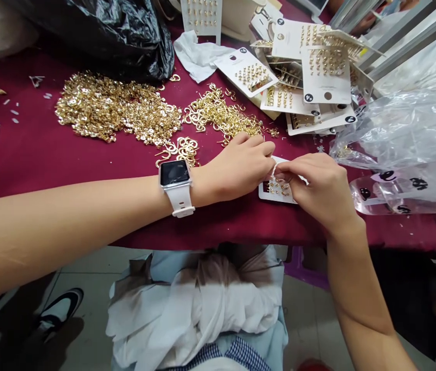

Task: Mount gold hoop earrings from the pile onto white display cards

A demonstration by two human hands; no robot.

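Note:
A white earring card [269, 192] lies flat on the dark red tablecloth [48, 154] near the front edge, with several gold earrings fixed in it. My left hand [237, 167], with a white smartwatch [176, 181] on the wrist, rests on the card's left side, its fingers curled and pinched at the card's top edge. My right hand [320, 188] covers the card's right side, fingers pinched against the left hand's fingertips. What the fingertips pinch is too small to make out.
Piles of loose gold earrings [117, 108] and gold hoops [221, 113] lie behind the hands. A stack of filled earring cards [310, 77] sits at the back right. Clear plastic bags [406, 139] lie at the right, a black plastic bag [102, 31] at the back left.

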